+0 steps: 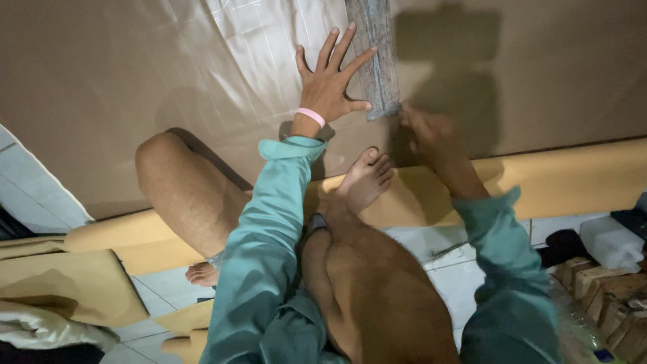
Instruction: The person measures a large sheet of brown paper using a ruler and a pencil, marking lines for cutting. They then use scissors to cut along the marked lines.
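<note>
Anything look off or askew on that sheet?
Nothing damaged or spilled. The clear ruler lies slightly tilted on the tan sheet, pinned by the spread left hand. The right hand at its lower end is motion-blurred, so what it holds is unclear.

- Single view, head-worn camera; no second view, so no overlap between views.
- Looks steeply down and forward from above the seated person's lap.
- Close range: teal sleeves (pixel 269 256) and bare knees fill the lower half of frame.
- Both arms run up from the bottom edge; left hand (pixel 330 84) and right hand (pixel 428 131) sit in the upper middle.
- Top of frame takes in the large beige sheet (pixel 101 87) lying flat.
- Right edge catches wooden blocks (pixel 606 296); lower left shows tiled floor (pixel 162 286).
</note>
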